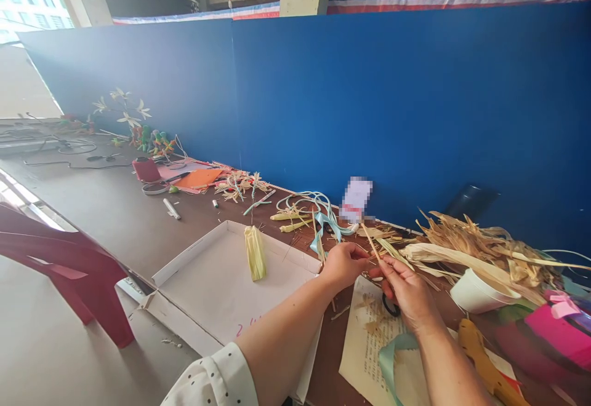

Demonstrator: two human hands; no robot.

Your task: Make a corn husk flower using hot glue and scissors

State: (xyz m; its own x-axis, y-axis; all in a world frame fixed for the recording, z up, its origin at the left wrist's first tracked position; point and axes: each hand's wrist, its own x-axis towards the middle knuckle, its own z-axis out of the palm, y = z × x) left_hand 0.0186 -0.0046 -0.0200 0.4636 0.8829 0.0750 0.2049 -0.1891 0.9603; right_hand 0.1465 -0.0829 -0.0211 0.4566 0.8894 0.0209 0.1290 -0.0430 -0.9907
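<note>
My left hand (344, 264) and my right hand (409, 292) meet over the brown table (115, 215), both pinching a thin dry husk strip (369, 240) that slants up and back from the fingers. The left fingers are curled round its lower end; the right fingertips press on it just beside them. Under the right hand lie a printed paper sheet (364, 344) and black scissors (391, 306), partly hidden. A pale green ribbon (390, 360) lies on the sheet near my right wrist.
A white cardboard tray (194, 295) holds a folded yellow-green husk bundle (255, 252). A pile of dry husks (480, 249) and a white bowl (478, 292) sit to the right. Light blue ribbon (323, 212), craft flowers (127, 114), a red chair (69, 264) and a blue partition wall (369, 104) surround the table.
</note>
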